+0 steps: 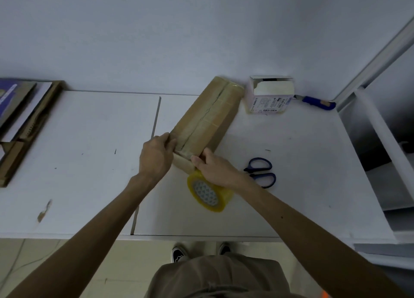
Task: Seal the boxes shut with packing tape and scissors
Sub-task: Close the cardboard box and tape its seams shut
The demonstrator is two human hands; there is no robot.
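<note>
The long brown box lies slanted on the white table; the left hand holds its near end from the left; the right hand grips that end from the right, thumb on top. The yellow tape roll sits just under the right wrist; the blue scissors lie near it, to the right.

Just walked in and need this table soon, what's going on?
A person is taping a long cardboard box on the white table. The left hand and right hand hold the box's near end, where tape folds over the edge. The yellow tape roll sits just under the right wrist. The scissors lie untouched to the right.
</note>
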